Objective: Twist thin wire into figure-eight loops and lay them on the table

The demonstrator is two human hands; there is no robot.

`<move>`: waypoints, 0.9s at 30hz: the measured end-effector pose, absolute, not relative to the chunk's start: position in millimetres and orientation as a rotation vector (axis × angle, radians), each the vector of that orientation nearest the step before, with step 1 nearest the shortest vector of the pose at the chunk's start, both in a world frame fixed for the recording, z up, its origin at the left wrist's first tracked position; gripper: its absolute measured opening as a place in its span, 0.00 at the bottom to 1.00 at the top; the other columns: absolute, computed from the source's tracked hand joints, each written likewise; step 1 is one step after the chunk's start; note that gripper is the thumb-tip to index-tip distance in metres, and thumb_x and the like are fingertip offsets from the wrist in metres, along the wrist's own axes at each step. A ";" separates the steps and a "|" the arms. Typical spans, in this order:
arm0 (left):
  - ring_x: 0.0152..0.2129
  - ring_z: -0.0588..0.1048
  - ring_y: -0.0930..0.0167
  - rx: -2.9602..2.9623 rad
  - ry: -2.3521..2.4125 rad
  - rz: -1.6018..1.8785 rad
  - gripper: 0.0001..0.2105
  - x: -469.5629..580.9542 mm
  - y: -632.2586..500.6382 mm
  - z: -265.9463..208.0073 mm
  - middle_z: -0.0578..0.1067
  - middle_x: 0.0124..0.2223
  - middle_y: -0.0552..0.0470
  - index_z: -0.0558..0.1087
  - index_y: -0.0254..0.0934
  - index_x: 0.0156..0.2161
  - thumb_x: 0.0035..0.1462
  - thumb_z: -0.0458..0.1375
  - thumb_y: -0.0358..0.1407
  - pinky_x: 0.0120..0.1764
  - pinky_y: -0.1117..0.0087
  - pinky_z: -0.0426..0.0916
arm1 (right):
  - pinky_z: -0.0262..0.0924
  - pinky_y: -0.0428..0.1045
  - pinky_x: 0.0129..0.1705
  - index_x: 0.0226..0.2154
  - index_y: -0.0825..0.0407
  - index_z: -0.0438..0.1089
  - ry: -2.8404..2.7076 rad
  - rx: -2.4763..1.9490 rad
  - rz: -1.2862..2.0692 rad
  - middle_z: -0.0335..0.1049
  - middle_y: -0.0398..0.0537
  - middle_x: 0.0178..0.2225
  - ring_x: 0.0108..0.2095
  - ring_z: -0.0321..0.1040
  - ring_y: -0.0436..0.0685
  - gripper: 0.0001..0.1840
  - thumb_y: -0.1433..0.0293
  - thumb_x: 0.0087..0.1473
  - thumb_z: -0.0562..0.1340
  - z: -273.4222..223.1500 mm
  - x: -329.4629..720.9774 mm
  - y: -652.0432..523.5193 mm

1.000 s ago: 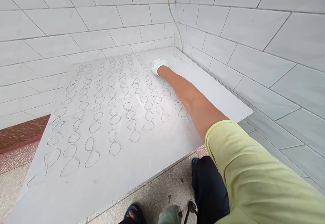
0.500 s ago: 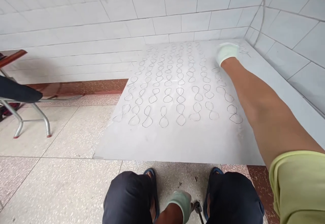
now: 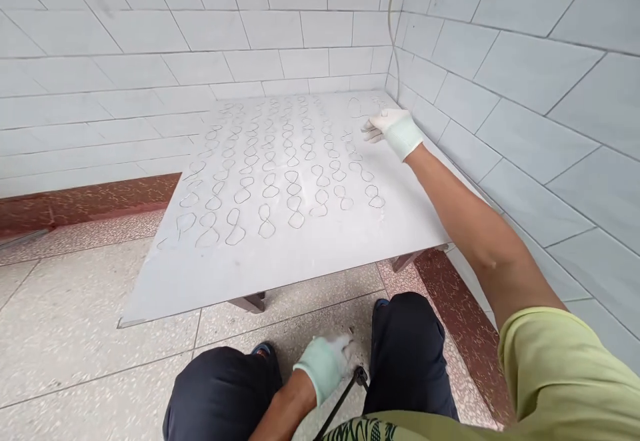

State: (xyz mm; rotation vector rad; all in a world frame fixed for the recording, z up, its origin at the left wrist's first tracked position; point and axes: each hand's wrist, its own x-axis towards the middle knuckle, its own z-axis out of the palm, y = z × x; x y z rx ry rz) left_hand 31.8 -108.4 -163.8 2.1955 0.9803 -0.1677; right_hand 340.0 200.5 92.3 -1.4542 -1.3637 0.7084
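A large white board (image 3: 200, 287) carries rows of thin dark figure-eight loops (image 3: 295, 211); whether they are wire or cord I cannot tell. Above the board's right rear part is my right hand (image 3: 393, 131), in a white glove with a pale green cuff. Its fingers point left, loosely bent and slightly apart, with nothing visible between them. Close to those fingertips are a wider loop (image 3: 354, 107) and several tangled dark strands (image 3: 379, 102). Low between my knees, my left hand (image 3: 325, 364) wears a matching glove; its fingers are smeared by motion.
White tiled walls (image 3: 320, 31) meet behind the board, where a pale cable (image 3: 391, 27) hangs in the corner. Brown supports (image 3: 250, 302) show under the board. A black rod with a knobbed end (image 3: 359, 375) rises beside my left hand. Speckled floor tiles (image 3: 75, 347) lie around.
The view has swung to the right, and the table and chair at left are out of sight. My right hand has drawn back from the board's far end. My left hand shows more fully.
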 end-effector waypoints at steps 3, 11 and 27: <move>0.48 0.85 0.55 2.223 1.167 0.231 0.18 24.0 -91.7 -113.5 0.88 0.49 0.40 0.88 0.45 0.48 0.75 0.53 0.38 0.62 0.52 0.77 | 0.82 0.53 0.47 0.32 0.54 0.77 -1.320 -1.291 0.865 0.86 0.56 0.42 0.38 0.85 0.57 0.13 0.76 0.69 0.63 94.7 328.9 144.2; 0.49 0.86 0.57 1.522 1.433 1.258 0.22 19.8 -28.1 49.6 0.88 0.49 0.44 0.84 0.40 0.58 0.73 0.59 0.53 0.57 0.55 0.80 | 0.82 0.55 0.48 0.33 0.50 0.80 -1.416 -1.040 1.058 0.86 0.51 0.40 0.39 0.85 0.59 0.12 0.64 0.67 0.68 84.7 273.4 37.8; 0.37 0.81 0.65 1.351 1.356 1.367 0.12 -3.8 -8.8 37.2 0.84 0.36 0.49 0.80 0.39 0.35 0.63 0.65 0.45 0.47 0.64 0.74 | 0.79 0.54 0.50 0.33 0.47 0.83 -1.531 -1.022 1.349 0.88 0.46 0.37 0.39 0.85 0.57 0.13 0.62 0.68 0.68 41.0 177.6 10.1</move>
